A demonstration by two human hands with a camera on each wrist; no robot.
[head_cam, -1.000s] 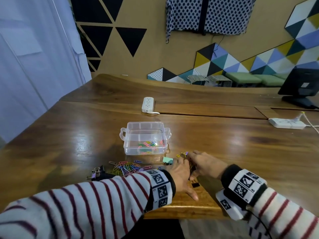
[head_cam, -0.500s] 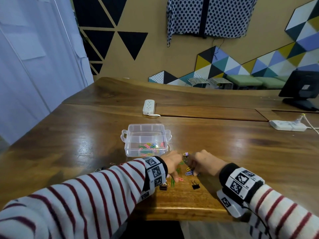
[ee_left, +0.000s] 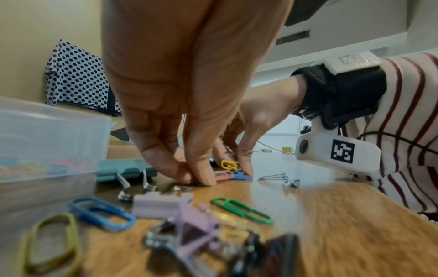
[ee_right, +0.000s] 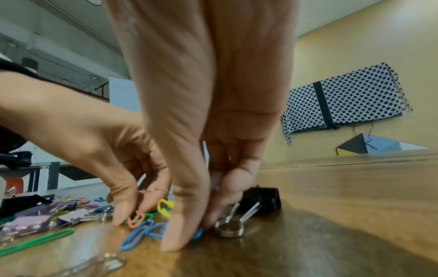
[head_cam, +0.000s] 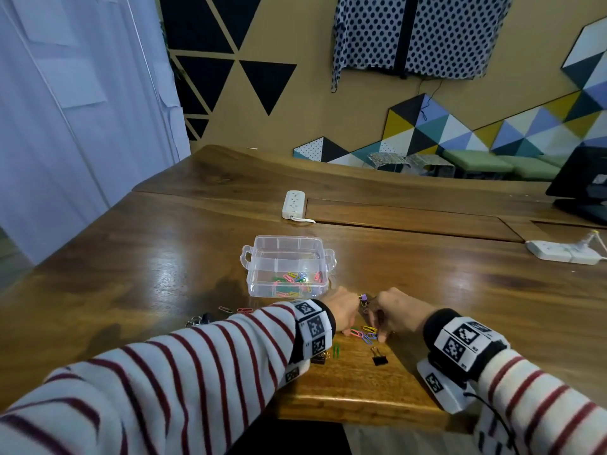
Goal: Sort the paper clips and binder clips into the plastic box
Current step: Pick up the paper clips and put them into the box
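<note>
A clear plastic box (head_cam: 262,277) stands on the table with coloured paper clips (head_cam: 294,280) in its near part. Just in front of it my two hands meet over a small cluster of paper clips (head_cam: 364,333). My left hand (ee_left: 196,180) pinches at a green clip against the wood. My right hand (ee_right: 196,230) pinches a blue paper clip (ee_right: 198,233) on the table. A black binder clip (ee_right: 259,199) lies right behind the right fingers. Pink (ee_left: 224,175), yellow (ee_left: 228,164) and blue clips lie between the hands.
A loose green paper clip (head_cam: 335,351) and a black binder clip (head_cam: 379,358) lie near the table's front edge. More clips and a lilac binder clip (ee_left: 163,204) lie under my left forearm. Two power strips (head_cam: 294,203) sit farther back; a monitor (head_cam: 581,182) stands at the far right.
My left hand has shifted away from me and closed its fingertips on the cluster beside the right hand. The right hand has stayed in place, its fingers working at the clips.
</note>
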